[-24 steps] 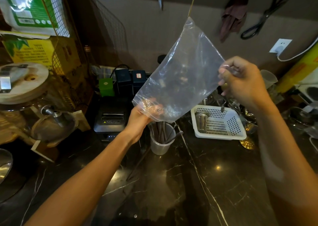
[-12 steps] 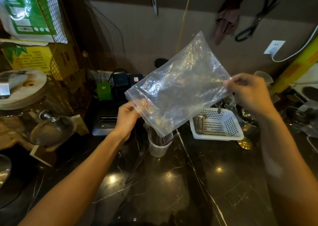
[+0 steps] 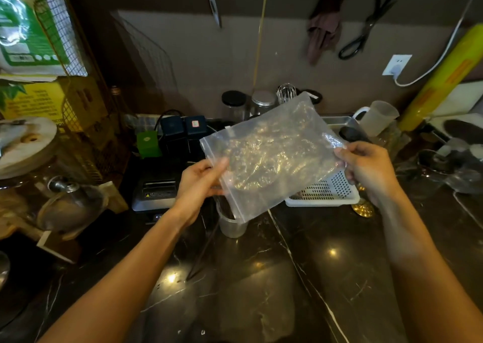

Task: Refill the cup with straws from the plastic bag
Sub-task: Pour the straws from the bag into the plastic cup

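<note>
A dark marble surface (image 3: 326, 277) with pale veins fills the lower half of the view, its near edge cut off by the frame and its left and right ends crowded with glassware that is hard to make out in the dim light. Above its middle, both forearms reach forward and hold a clear plastic bag (image 3: 271, 154) spread flat and tilted, its sealed strip running down the left side. The bag looks empty, though glare on the crinkled film makes its contents hard to read. The left hand (image 3: 201, 183) has its grip closed on the bag's left edge, thumb on top; the right hand (image 3: 366, 170) pinches the right edge. A white perforated basket (image 3: 329, 193) sits toward the back of the surface, mostly hidden behind the bag and the right hand. The cup (image 3: 231, 225) stands on the surface directly below the bag's lower corner, which covers its rim; only dark hints of the straws (image 3: 230, 213) show inside. One thin dark stick (image 3: 203, 253) lies on the surface just left of the cup; I cannot tell whether it is a straw.
</note>
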A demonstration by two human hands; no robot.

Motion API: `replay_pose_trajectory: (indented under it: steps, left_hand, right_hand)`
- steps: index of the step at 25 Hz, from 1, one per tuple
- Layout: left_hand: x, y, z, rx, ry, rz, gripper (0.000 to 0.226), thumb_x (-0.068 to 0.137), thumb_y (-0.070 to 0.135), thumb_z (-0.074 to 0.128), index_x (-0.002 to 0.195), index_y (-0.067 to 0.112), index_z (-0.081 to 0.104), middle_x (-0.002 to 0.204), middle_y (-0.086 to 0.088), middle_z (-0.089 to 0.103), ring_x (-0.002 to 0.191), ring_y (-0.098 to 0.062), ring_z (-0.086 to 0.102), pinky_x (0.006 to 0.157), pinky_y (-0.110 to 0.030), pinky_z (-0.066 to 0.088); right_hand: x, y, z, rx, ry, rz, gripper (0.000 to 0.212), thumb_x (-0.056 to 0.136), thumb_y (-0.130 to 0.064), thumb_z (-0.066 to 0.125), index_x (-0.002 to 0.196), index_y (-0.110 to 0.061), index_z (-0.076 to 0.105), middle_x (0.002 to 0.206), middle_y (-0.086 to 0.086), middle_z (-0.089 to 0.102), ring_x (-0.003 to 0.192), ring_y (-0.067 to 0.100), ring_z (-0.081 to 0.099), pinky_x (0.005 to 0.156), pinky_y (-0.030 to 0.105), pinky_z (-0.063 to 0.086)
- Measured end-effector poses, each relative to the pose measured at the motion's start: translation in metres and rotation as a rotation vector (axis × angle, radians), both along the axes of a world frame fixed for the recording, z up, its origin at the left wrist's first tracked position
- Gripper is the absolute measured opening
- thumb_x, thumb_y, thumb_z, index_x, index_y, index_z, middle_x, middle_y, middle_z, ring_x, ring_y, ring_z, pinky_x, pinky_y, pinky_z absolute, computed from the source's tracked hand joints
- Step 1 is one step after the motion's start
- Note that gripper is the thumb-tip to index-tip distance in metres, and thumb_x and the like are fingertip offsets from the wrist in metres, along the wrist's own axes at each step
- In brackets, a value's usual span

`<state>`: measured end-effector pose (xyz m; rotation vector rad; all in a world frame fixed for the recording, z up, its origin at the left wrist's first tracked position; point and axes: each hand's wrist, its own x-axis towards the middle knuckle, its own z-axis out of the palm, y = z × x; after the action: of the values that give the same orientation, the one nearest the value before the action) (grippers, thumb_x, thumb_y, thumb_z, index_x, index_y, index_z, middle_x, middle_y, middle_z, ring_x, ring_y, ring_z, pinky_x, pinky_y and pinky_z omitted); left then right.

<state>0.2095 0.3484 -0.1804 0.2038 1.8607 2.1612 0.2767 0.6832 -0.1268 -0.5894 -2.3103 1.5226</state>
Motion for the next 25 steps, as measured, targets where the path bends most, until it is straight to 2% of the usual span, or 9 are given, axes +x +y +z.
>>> replay_pose_trajectory:
  steps: [3, 7, 9, 12, 14, 17, 20, 22, 25]
  left_hand:
    - [0.008, 0.015, -0.011, -0.032, -0.014, 0.014, 0.025, 0.096, 0.013, 0.069, 0.119, 0.005, 0.071, 0.107, -0.013, 0.080, 0.101, -0.030, 0.078, 0.082, -0.040, 0.066]
    - [0.017, 0.041, -0.024, -0.023, -0.055, 0.024, 0.024, 0.098, 0.011, 0.065, 0.119, -0.001, 0.071, 0.107, -0.015, 0.080, 0.096, -0.027, 0.079, 0.076, -0.034, 0.066]
    - [0.023, 0.058, -0.031, -0.011, -0.096, -0.014, 0.024, 0.099, 0.009, 0.064, 0.120, -0.002, 0.070, 0.107, -0.016, 0.080, 0.090, -0.022, 0.080, 0.071, -0.031, 0.065]
    - [0.044, 0.089, -0.048, -0.004, -0.180, -0.063, 0.020, 0.099, 0.007, 0.063, 0.116, -0.002, 0.071, 0.099, -0.015, 0.079, 0.078, -0.017, 0.079, 0.066, -0.029, 0.065]
    - [0.063, 0.109, -0.069, -0.034, -0.262, -0.090, 0.018, 0.099, 0.008, 0.064, 0.113, 0.001, 0.072, 0.099, -0.017, 0.079, 0.083, -0.020, 0.078, 0.075, -0.035, 0.066]
    - [0.092, 0.135, -0.106, -0.133, -0.374, -0.166, 0.018, 0.098, 0.014, 0.067, 0.112, 0.005, 0.075, 0.107, -0.022, 0.077, 0.098, -0.033, 0.074, 0.093, -0.051, 0.059]
    - [0.107, 0.143, -0.139, -0.231, -0.500, -0.225, 0.020, 0.097, 0.016, 0.069, 0.114, 0.007, 0.075, 0.111, -0.017, 0.078, 0.103, -0.027, 0.075, 0.092, -0.039, 0.060]
    - [0.109, 0.144, -0.160, -0.326, -0.557, -0.305, 0.024, 0.095, 0.022, 0.072, 0.116, 0.012, 0.075, 0.112, -0.011, 0.079, 0.106, -0.025, 0.074, 0.089, -0.036, 0.060]
    - [0.104, 0.137, -0.180, -0.442, -0.602, -0.327, 0.015, 0.093, 0.023, 0.075, 0.105, 0.014, 0.075, 0.111, -0.014, 0.077, 0.097, -0.022, 0.071, 0.084, -0.034, 0.059]
  right_hand:
    - [0.020, 0.006, -0.017, -0.121, -0.008, -0.040, 0.023, 0.100, -0.026, 0.068, 0.101, -0.003, 0.073, 0.084, 0.013, 0.065, 0.055, 0.013, 0.051, 0.052, 0.026, 0.043]
    - [0.051, 0.019, -0.039, -0.466, -0.033, -0.010, 0.025, 0.101, -0.030, 0.066, 0.112, -0.008, 0.070, 0.081, 0.000, 0.064, 0.062, 0.010, 0.053, 0.059, 0.026, 0.043]
    - [0.063, 0.028, -0.058, -0.531, -0.049, -0.051, 0.022, 0.102, -0.026, 0.064, 0.111, -0.008, 0.070, 0.079, 0.001, 0.060, 0.062, 0.010, 0.051, 0.060, 0.027, 0.042]
    - [0.083, 0.048, -0.095, -0.499, -0.064, -0.214, 0.013, 0.099, -0.021, 0.066, 0.094, -0.011, 0.072, 0.067, 0.001, 0.057, 0.054, 0.011, 0.047, 0.050, 0.025, 0.038]
    - [0.098, 0.060, -0.121, -0.490, -0.096, -0.305, 0.019, 0.098, -0.020, 0.068, 0.079, -0.015, 0.067, 0.057, -0.003, 0.049, 0.050, 0.013, 0.039, 0.042, 0.023, 0.031]
    - [0.123, 0.077, -0.157, -0.487, -0.169, -0.406, 0.023, 0.098, -0.017, 0.068, 0.076, -0.014, 0.063, 0.053, -0.004, 0.046, 0.047, 0.012, 0.035, 0.039, 0.023, 0.028]
    - [0.140, 0.084, -0.181, -0.480, -0.251, -0.483, 0.018, 0.097, -0.013, 0.068, 0.080, -0.009, 0.066, 0.060, 0.003, 0.053, 0.049, 0.015, 0.040, 0.043, 0.025, 0.033]
    - [0.148, 0.086, -0.196, -0.467, -0.327, -0.510, 0.022, 0.096, -0.012, 0.070, 0.076, -0.010, 0.063, 0.062, 0.009, 0.053, 0.048, 0.017, 0.042, 0.042, 0.025, 0.034]
    - [0.155, 0.085, -0.214, -0.471, -0.446, -0.530, 0.021, 0.095, -0.009, 0.069, 0.077, -0.011, 0.060, 0.064, 0.010, 0.056, 0.050, 0.018, 0.047, 0.041, 0.023, 0.036]
